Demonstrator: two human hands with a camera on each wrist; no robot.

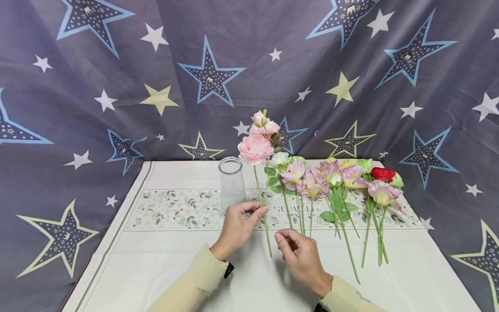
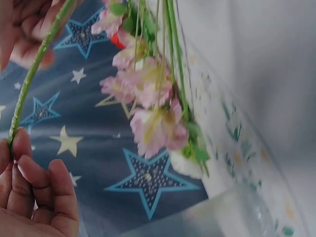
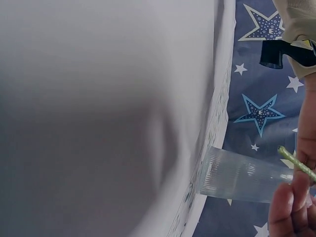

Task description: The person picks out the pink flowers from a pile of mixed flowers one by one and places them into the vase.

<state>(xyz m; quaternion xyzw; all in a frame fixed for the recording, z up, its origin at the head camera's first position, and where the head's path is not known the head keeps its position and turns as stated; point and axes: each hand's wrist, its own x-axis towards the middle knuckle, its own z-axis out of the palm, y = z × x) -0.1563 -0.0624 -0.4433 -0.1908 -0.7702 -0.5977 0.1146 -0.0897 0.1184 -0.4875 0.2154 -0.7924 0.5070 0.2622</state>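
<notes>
My left hand (image 1: 238,225) pinches the green stem (image 1: 262,201) of a pink artificial peony (image 1: 255,149) between thumb and fingers. The flower stands upright, its heads above the table and its stem end pointing down. In the left wrist view the fingers (image 2: 34,185) close on that stem. My right hand (image 1: 302,255) is just right of the lower stem, apart from it, with fingers loosely curled and nothing seen in them. A clear ribbed glass vase (image 1: 232,182) stands behind my left hand; the right wrist view shows the vase (image 3: 237,175) with no flower in it.
Several artificial flowers lie in a row on the right, among them purple-pink ones (image 1: 312,184), a white one (image 1: 279,159) and a red one (image 1: 383,174). A white tablecloth (image 1: 156,268) with a floral band (image 1: 171,212) covers the table. A star-patterned curtain (image 1: 249,56) hangs behind.
</notes>
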